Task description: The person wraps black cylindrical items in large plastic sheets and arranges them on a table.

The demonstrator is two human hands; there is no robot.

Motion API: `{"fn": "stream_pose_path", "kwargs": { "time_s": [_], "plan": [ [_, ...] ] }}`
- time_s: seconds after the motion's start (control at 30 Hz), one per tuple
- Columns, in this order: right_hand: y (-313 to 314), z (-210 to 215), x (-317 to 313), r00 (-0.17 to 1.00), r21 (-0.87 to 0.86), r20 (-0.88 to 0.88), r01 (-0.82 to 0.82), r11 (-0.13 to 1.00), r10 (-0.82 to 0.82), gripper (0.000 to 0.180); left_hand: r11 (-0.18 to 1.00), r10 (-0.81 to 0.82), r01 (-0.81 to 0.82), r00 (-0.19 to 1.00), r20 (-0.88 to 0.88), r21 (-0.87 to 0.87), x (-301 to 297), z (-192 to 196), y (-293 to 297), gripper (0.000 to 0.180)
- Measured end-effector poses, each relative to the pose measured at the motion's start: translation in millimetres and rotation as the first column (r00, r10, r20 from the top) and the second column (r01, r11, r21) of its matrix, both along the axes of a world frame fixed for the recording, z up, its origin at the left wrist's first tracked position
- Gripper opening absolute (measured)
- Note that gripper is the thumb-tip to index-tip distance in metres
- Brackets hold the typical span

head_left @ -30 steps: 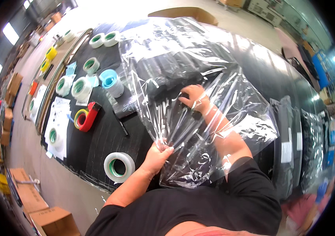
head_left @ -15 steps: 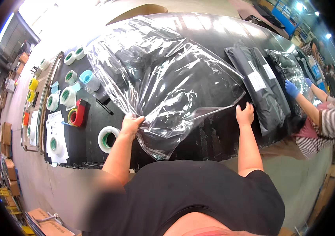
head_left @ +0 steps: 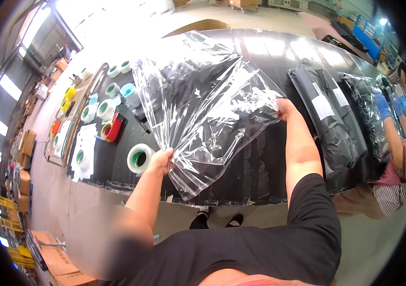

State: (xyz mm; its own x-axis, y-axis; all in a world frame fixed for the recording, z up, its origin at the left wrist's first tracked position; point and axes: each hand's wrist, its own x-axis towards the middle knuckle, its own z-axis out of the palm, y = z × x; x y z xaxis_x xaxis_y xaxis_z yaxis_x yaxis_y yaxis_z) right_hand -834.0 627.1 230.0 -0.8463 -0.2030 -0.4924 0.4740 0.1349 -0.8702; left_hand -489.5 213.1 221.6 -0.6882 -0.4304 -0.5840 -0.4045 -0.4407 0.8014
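A large clear plastic bag [head_left: 212, 119] lies spread and crumpled over the black table, glinting with reflections. My left hand [head_left: 161, 162] is closed on its gathered near-left part, where folds fan out from my fingers. At the bag's right side my right hand [head_left: 286, 109] grips its edge, arm stretched forward. Between my hands the near part of the film hangs loosely towards the table's front edge. A roll of clear tape [head_left: 139, 158] with a green core stands just left of my left hand.
Grey packed bags [head_left: 324, 109] with white labels lie to the right. Beyond them a co-worker's blue-gloved hand [head_left: 382, 106] touches another clear-wrapped package. Several tape rolls, a red tape dispenser [head_left: 113, 127] and paper sheets [head_left: 85, 143] occupy the left end of the black table [head_left: 255, 183].
My right hand has moved forward and slightly left, now gripping the bag's right edge farther up. My left hand stays on the gathered part. The head view has shifted.
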Motion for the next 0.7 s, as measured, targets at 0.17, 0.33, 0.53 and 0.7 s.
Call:
{"fn": "stream_pose_path", "kwargs": {
  "time_s": [0.17,0.33,0.53,0.7],
  "plan": [
    [24.7,-12.7,52.7,0.926,0.189,-0.375,0.125,0.974,-0.046,0.019,0.972,0.078,-0.07,0.997,0.027,-0.225,19.4,11.8,-11.3,0.015],
    [56.6,42.1,165.4,0.982,0.148,-0.126,-0.123,0.981,0.142,0.026,0.968,-0.073,0.109,0.984,0.164,-0.224,81.3,45.9,0.3,0.015],
    [156.0,31.3,291.0,0.996,0.021,0.077,0.044,0.999,-0.045,0.014,0.94,-0.302,0.322,0.94,0.158,-0.117,186.6,67.3,35.6,0.022],
    [221.5,-15.9,403.9,0.998,0.242,0.036,0.036,0.97,-0.046,0.021,0.925,-0.37,0.316,0.875,0.312,0.21,267.6,26.1,42.8,0.024]
  ]
}}
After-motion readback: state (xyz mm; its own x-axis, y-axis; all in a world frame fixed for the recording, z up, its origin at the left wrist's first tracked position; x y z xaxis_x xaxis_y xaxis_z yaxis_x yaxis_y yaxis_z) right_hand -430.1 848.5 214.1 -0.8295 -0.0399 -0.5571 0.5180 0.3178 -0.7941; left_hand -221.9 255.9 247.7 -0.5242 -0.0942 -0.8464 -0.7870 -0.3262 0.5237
